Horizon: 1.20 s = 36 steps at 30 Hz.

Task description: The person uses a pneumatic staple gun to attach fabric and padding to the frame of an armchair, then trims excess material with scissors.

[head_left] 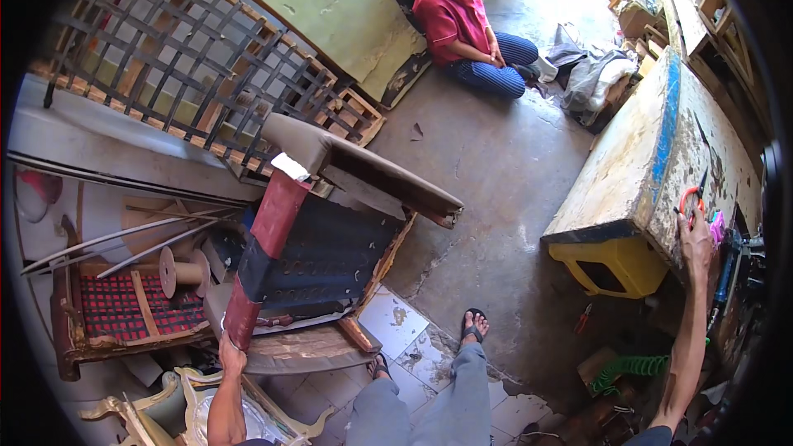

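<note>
While my right hand (696, 239) pinches orange scissors (693, 196) at the table's (621, 157) near edge, my left hand (232, 356) grips the upholstered frame (326, 252). Yellow box (644, 264) sits below that edge.

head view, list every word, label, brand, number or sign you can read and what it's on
No readable text anywhere in this view.
Pink object beside the right hand: too small to tell whether it carries print.
Shiny blue cylindrical tool at the right: too small to read any marking.
Round brown spool at the left: no lettering can be made out.
</note>
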Each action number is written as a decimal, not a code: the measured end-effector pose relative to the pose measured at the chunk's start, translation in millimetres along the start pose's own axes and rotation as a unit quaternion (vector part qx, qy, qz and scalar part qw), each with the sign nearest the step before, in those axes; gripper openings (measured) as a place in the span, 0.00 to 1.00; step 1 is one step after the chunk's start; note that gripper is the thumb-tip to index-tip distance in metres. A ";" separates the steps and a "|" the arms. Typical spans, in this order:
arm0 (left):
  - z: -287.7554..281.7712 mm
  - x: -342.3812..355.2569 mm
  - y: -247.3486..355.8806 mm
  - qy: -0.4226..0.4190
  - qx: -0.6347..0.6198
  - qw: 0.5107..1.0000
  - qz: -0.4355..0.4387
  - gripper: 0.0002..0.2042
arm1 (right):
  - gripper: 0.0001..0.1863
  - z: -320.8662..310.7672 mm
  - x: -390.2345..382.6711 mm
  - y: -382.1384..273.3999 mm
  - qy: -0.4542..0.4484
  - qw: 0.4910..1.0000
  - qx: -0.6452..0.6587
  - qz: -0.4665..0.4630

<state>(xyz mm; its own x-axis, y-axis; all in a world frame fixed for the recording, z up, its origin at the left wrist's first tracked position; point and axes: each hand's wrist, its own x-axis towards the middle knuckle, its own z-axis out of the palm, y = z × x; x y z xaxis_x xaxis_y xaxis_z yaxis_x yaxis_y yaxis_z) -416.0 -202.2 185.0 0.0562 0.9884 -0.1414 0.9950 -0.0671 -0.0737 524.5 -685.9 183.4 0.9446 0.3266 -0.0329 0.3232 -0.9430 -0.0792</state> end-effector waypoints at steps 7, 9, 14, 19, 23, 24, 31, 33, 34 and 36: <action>-21.3 -19.6 12.1 0.038 0.050 0.997 -0.053 0.32 | 0.22 60.1 67.5 55.2 0.020 0.994 0.086 0.057; -11.9 -16.1 13.2 0.023 0.030 0.999 -0.037 0.32 | 0.21 49.1 87.6 87.9 0.032 0.992 0.068 0.104; 6.6 -8.9 -0.9 0.004 -0.050 0.995 0.084 0.31 | 0.20 -11.1 58.0 96.5 0.270 0.929 0.253 -0.011; -65.5 -19.2 -20.4 0.039 -0.116 0.962 0.243 0.17 | 0.22 -7.8 -208.9 -201.0 -0.269 0.711 0.650 0.032; -63.4 3.4 -50.5 0.015 -0.156 0.911 0.381 0.12 | 0.21 14.2 -429.7 -376.2 -0.437 0.697 0.566 0.059; -63.0 8.9 -55.5 0.007 -0.166 0.899 0.405 0.11 | 0.25 17.8 -475.0 -409.9 -0.461 0.697 0.549 0.001; -50.4 35.9 -69.7 -0.040 -0.253 0.853 0.455 0.07 | 0.31 36.1 -661.3 -540.3 -0.234 0.854 0.291 -0.363; -54.3 43.9 -70.0 -0.058 -0.268 0.840 0.468 0.07 | 0.31 39.5 -671.5 -546.0 -0.188 0.861 0.250 -0.400; -51.1 48.4 -72.3 -0.061 -0.274 0.836 0.471 0.07 | 0.30 40.3 -677.6 -547.8 -0.187 0.863 0.236 -0.406; -45.7 56.5 -74.1 -0.078 -0.314 0.810 0.488 0.06 | 0.31 46.3 -681.7 -541.5 -0.173 0.861 0.236 -0.415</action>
<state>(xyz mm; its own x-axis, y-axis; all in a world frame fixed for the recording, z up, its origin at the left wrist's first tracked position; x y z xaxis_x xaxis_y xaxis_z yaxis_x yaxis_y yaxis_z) -482.9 -135.1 227.6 0.8799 0.4731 0.0437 0.3307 -0.6759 0.6586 -297.0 -394.9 202.6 0.2988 0.9525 -0.0593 0.7430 -0.2712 -0.6118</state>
